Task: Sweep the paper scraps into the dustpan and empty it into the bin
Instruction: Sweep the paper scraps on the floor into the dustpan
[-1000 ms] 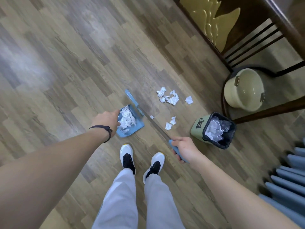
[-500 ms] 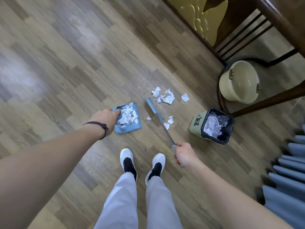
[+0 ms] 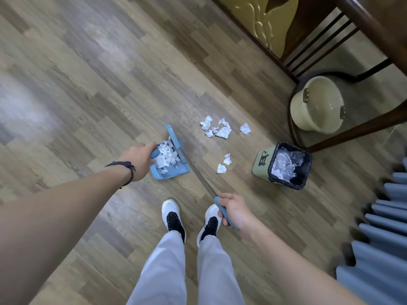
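— Where are the paper scraps lying now, seen from the hands?

— Many are already sitting in the blue dustpan, which is resting on the floor. The left hand is closing around its handle. The loose scraps are lying beyond the pan and to its right, well apart from it; two small scraps are lying nearer, between the pan and the bin.

— And the brush?

— The right hand is gripping the blue end of the broom, fingers wrapped tight. The long stick is running from that hand forward and to the left, and the head is standing at the pan's right edge, against the paper.

— So which hand is nearer to the loose pieces?

— I think the right one. The broom head is now on the wrong side of them. In my judgement it is needing to go out to the right, past the far pile, and then pull back leftward to the pan's mouth.

— Any danger?

— The scraps are looking light; a fast stroke is maybe scattering them.
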